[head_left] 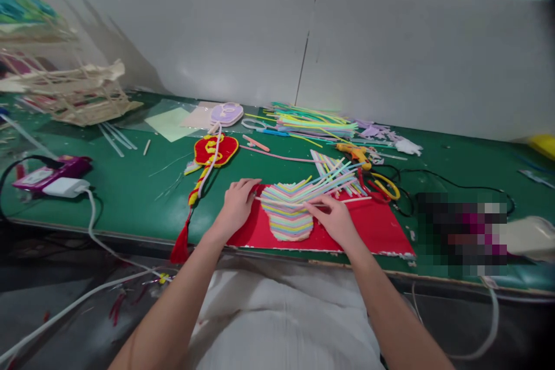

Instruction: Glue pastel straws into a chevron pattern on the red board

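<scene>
A red sheet (368, 225) lies at the table's near edge. On it sits a woven piece of pastel strips (288, 217), whose loose ends fan out to the upper right. My left hand (237, 205) rests on the red sheet's left edge, fingers curled down against it. My right hand (332, 217) presses on the piece's right side, its fingers pinched on a thin pale strip (303, 202) that runs across the weave.
Green table (130, 185) with a white partition behind. A red and yellow ornament with tassel (214, 150), a lilac piece (226, 113), a pile of coloured strips (312, 121), a yellow glue gun (355, 154) and cables. Left: wooden frames (78, 95), charger (65, 187).
</scene>
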A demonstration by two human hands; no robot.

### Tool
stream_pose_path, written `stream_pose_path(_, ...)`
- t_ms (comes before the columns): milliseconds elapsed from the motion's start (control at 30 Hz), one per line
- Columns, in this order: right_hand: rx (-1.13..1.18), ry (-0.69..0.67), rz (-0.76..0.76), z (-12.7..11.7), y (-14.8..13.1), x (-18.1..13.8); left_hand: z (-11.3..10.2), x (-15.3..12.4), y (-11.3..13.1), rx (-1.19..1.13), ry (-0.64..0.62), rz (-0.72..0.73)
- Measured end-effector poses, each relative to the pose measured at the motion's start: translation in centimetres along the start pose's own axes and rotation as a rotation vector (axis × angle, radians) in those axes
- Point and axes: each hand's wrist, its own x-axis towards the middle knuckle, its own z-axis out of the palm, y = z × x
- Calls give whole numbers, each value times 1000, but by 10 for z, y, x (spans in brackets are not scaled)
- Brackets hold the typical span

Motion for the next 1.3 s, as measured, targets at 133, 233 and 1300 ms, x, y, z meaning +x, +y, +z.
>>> stream_pose_path(133, 40, 100, 57, -2, 4, 0, -5, 14, 2, -25, -46, 17)
stream_pose_path(233, 73, 235, 106, -7, 9, 1, -5, 27, 6, -70, -100, 54)
stream_pose_path(1300, -238, 182, -142, -23, -6, 1, 17, 67, 13, -162, -312, -264)
